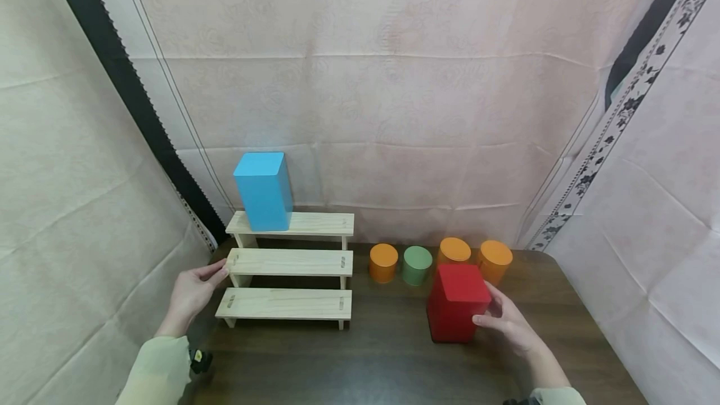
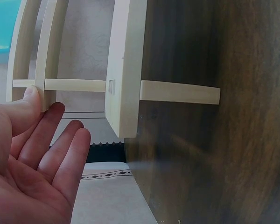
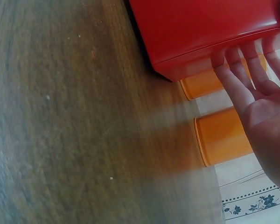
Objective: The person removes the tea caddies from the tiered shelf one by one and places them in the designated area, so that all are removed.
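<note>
A three-step wooden stand occupies the left of the dark table, with a tall blue block on its top step. My left hand pinches the left end of the middle step; in the left wrist view the thumb lies on one face and the other fingers extend past the edge. On the right, my right hand holds a red block by its right side, thumb at the front. Several fingers press the block's side in the right wrist view.
Behind the red block stand three orange cylinders, including the leftmost orange cylinder and the rightmost orange cylinder. Between the orange ones is a green cylinder. Pale cloth hangs behind the wooden table and along both sides.
</note>
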The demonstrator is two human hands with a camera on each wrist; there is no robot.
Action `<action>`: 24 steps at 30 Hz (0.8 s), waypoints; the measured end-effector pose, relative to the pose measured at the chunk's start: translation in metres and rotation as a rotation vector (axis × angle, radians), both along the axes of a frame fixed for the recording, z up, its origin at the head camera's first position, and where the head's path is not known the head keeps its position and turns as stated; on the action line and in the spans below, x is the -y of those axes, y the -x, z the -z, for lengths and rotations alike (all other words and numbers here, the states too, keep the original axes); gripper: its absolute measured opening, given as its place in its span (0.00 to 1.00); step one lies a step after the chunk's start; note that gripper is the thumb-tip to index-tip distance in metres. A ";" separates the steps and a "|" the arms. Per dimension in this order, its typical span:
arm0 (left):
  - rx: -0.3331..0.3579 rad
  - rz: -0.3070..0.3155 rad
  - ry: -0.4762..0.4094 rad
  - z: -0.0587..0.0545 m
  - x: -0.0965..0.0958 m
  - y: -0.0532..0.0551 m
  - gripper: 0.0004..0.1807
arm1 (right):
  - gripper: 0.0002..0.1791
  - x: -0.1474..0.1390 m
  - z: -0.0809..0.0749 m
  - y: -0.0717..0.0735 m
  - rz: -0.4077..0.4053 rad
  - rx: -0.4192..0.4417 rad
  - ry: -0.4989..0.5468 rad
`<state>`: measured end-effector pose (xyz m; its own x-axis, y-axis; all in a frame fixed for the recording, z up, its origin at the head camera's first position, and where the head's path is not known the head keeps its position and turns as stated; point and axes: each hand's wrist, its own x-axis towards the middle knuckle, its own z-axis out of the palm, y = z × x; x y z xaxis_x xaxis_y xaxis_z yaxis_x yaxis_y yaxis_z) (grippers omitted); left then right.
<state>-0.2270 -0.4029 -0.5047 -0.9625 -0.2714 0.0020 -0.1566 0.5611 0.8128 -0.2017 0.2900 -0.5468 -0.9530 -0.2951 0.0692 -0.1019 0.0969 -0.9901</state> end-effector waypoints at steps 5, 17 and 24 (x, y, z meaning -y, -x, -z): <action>0.019 0.004 0.000 -0.002 0.000 0.000 0.32 | 0.50 0.003 0.000 -0.002 0.000 0.003 0.024; 0.040 -0.012 -0.001 0.001 0.000 0.002 0.31 | 0.51 0.008 0.000 0.001 0.014 0.056 0.009; 0.034 -0.012 -0.002 0.000 0.001 0.001 0.31 | 0.51 0.008 0.000 0.000 0.017 0.058 0.000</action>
